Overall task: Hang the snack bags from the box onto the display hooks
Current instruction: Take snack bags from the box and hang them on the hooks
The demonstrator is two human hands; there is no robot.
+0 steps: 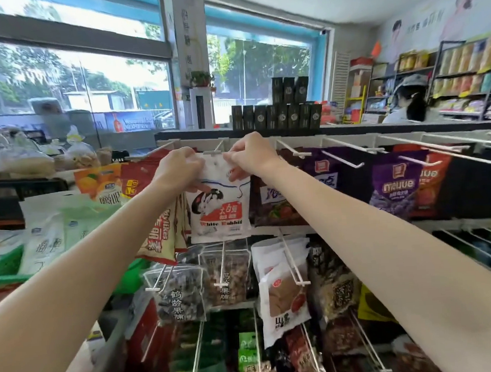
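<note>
A white White Rabbit snack bag [219,211] with a red and black print hangs at the tip of a white display hook [213,152] in the top row. My left hand [179,168] pinches the bag's upper left corner. My right hand [249,153] pinches its upper right corner. The bag's top edge sits level with the hook's end plate. The box is out of view.
More white hooks [342,157] stick out to the right, above purple bags [395,187]. Red bags [160,232] hang to the left. Lower rows carry nut bags [179,295] on protruding hooks. Dark boxes [277,115] stand on the rack top. A person [407,102] is at the far right.
</note>
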